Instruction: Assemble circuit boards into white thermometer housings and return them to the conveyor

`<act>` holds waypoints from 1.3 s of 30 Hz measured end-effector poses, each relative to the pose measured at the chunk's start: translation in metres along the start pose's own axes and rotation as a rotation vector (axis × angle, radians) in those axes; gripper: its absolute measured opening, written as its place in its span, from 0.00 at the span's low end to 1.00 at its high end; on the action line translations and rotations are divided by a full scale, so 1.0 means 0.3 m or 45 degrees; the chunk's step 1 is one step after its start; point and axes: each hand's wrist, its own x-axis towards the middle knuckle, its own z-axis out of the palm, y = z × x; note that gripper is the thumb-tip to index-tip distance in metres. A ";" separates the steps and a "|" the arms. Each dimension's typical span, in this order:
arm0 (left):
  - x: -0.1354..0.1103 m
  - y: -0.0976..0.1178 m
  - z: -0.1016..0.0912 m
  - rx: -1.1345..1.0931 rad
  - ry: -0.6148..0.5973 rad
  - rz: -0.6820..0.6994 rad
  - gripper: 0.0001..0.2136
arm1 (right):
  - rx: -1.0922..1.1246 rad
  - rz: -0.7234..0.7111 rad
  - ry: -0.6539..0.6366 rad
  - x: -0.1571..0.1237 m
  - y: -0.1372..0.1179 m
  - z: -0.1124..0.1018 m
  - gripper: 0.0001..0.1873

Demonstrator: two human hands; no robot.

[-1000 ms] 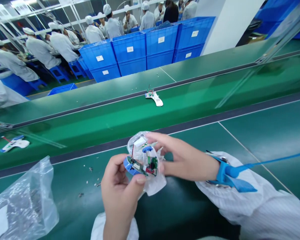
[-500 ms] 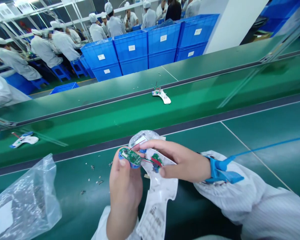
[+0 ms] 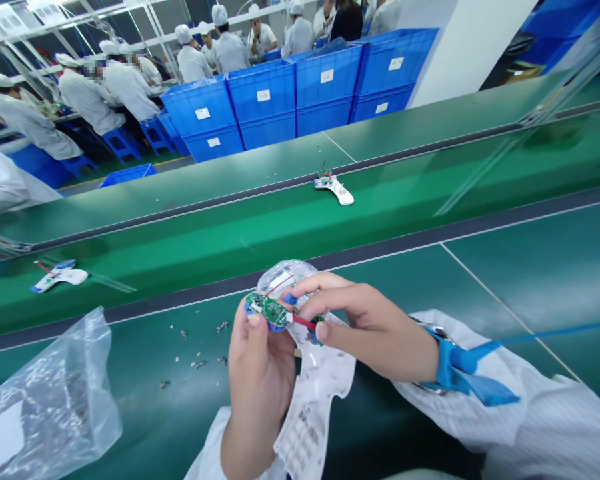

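Note:
My left hand [image 3: 260, 380] is closed on a green circuit board [image 3: 266, 309], its thumb on the near edge; a blue part shows beneath the board. Red wires [image 3: 303, 322] run from the board's right end to the fingers of my right hand [image 3: 375, 327], which pinches them between thumb and fingertips. A thin red wire [image 3: 280, 285] also sticks up from the board. Under both hands lies a white plastic shell [image 3: 325, 383], shaped like a handle, partly hidden by my fingers. Behind the hands is a clear plastic bag [image 3: 280, 272].
Small metal pieces [image 3: 199, 364] are scattered on the green bench [image 3: 145, 407]. A clear bag [image 3: 55, 400] of small parts lies at the left. White shells with boards [image 3: 341, 192] rest on the green conveyor [image 3: 205, 237]. Blue crates [image 3: 263, 97] and seated co-workers [image 3: 230, 50] are beyond.
My right hand has shifted slightly right and down, and the red wires now run straight to its fingertips. My left hand and board moved slightly right. Shells on the conveyor slid right.

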 end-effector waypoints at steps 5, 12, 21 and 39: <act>-0.007 -0.011 -0.018 0.190 -0.012 0.115 0.10 | -0.039 -0.093 0.134 -0.008 -0.017 0.013 0.03; -0.013 -0.016 -0.022 0.257 -0.003 0.086 0.09 | 0.100 0.057 -0.175 -0.007 -0.019 0.000 0.06; -0.013 -0.037 -0.067 0.715 -0.024 0.301 0.15 | 0.440 0.084 0.079 0.027 0.003 -0.046 0.11; -0.076 -0.012 -0.043 0.924 -0.307 0.137 0.16 | -0.180 -0.175 -0.090 0.019 -0.051 -0.045 0.12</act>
